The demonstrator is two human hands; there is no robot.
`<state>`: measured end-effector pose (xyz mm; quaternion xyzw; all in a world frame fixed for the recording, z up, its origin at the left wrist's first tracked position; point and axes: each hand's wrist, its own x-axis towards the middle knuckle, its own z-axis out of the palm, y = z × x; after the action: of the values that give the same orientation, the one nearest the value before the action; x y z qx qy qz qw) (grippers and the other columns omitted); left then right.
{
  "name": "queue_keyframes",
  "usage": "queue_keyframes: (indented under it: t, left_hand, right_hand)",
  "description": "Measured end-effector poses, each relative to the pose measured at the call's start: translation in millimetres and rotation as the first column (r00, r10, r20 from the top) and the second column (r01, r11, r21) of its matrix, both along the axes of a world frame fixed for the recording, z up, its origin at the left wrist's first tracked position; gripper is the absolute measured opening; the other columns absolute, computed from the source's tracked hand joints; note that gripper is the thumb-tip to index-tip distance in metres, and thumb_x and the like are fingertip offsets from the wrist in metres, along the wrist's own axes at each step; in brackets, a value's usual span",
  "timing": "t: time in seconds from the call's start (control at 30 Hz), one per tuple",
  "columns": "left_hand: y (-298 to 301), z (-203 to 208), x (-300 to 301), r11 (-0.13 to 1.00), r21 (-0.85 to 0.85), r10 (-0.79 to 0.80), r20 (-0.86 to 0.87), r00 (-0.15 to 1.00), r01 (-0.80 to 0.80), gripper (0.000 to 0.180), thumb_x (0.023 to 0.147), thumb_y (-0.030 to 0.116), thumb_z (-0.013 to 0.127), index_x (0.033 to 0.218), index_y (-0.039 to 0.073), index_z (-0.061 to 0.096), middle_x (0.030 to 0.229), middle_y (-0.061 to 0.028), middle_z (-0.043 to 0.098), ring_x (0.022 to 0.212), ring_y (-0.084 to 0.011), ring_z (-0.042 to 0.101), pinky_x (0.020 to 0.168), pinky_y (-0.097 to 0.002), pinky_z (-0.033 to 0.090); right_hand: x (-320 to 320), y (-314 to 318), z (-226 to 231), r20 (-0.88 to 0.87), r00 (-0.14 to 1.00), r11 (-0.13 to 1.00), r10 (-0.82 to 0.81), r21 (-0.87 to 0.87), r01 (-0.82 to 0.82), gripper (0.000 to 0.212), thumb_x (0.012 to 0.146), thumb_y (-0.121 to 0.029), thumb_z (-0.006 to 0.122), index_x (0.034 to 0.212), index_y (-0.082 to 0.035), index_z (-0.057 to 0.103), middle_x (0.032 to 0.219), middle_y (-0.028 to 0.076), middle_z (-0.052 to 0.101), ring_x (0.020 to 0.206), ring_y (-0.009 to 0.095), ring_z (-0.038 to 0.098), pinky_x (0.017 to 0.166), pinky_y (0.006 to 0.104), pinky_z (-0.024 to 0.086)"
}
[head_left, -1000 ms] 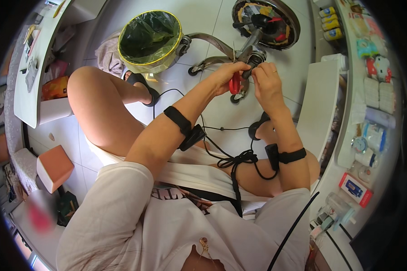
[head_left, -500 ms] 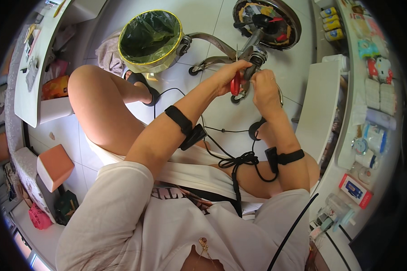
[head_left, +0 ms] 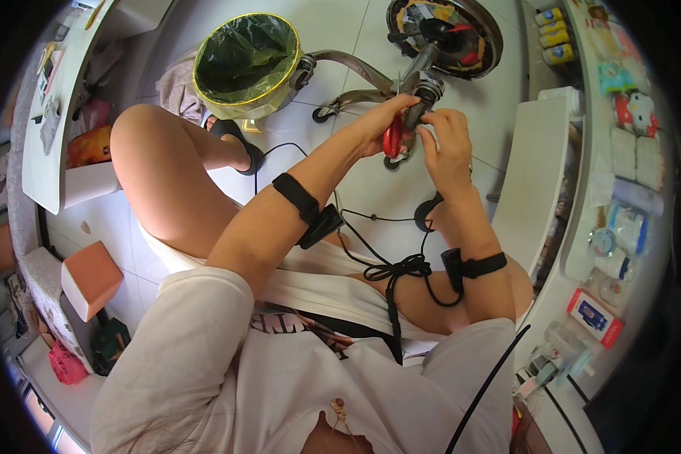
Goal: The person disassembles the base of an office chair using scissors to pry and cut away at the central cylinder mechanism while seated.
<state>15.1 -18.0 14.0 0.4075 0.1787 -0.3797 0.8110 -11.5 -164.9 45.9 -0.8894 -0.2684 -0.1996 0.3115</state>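
Observation:
My left hand is closed around red-handled scissors, its thumb resting against a dark caster wheel. That caster sits at the end of one leg of a metal swivel-chair base. Just right of the wheel, my right hand has its thumb and index finger apart near the caster's edge, and no object shows between them. The blades are partly hidden behind the left hand and the base. Whether a fine strand lies at the wheel is too small to tell.
A bin with a dark liner and yellow rim stands beside the base. Behind is a round chair part. Black cables hang between my forearms. A white cabinet and a crowded shelf line the right, a desk the left.
My right hand's fingers have loosened from a pinch at the caster and spread a little. The scissors in my left hand have tilted slightly, and the view has shifted a little.

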Motion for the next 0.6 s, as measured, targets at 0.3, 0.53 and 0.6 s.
queue_keyframes:
  t: [0.3, 0.53, 0.6]
  left_hand:
    - [7, -2, 6, 0.997, -0.006, -0.074, -0.033, 0.997, 0.074, 0.032, 0.077, 0.044, 0.06, 0.082, 0.012, 0.056, 0.072, -0.0005, 0.054, 0.065, -0.0129, 0.055, 0.057, -0.0341, 0.048]
    - [8, -2, 3, 0.993, 0.045, -0.111, 0.007, 0.994, 0.111, 0.029, 0.074, 0.037, 0.066, 0.085, 0.012, 0.056, 0.079, -0.0007, 0.053, 0.071, -0.0129, 0.055, 0.061, -0.0332, 0.048]
    - [9, -5, 2, 0.995, 0.042, -0.092, 0.068, 0.993, 0.09, 0.029, 0.074, 0.035, 0.065, 0.088, 0.012, 0.055, 0.084, -0.0013, 0.052, 0.076, -0.0133, 0.054, 0.062, -0.0333, 0.048]
  right_hand:
    - [10, -5, -8, 0.135, 0.979, 0.973, 0.149, -0.197, -0.121, 0.017, 0.069, 0.006, 0.057, 0.084, -0.001, 0.054, 0.083, 0.012, 0.051, 0.075, 0.028, 0.049, 0.067, 0.0367, 0.042]
    - [6, -4, -12, -0.024, 0.999, 0.998, 0.025, -0.052, -0.026, 0.01, 0.075, 0.002, 0.055, 0.082, 0.0, 0.048, 0.08, 0.014, 0.048, 0.077, 0.033, 0.047, 0.069, 0.0399, 0.039]
    - [6, -1, -8, -0.139, 0.99, 1.0, -0.009, -0.028, 0.005, 0.01, 0.076, 0.001, 0.055, 0.081, 0.0, 0.047, 0.081, 0.015, 0.048, 0.079, 0.033, 0.047, 0.069, 0.0402, 0.039]
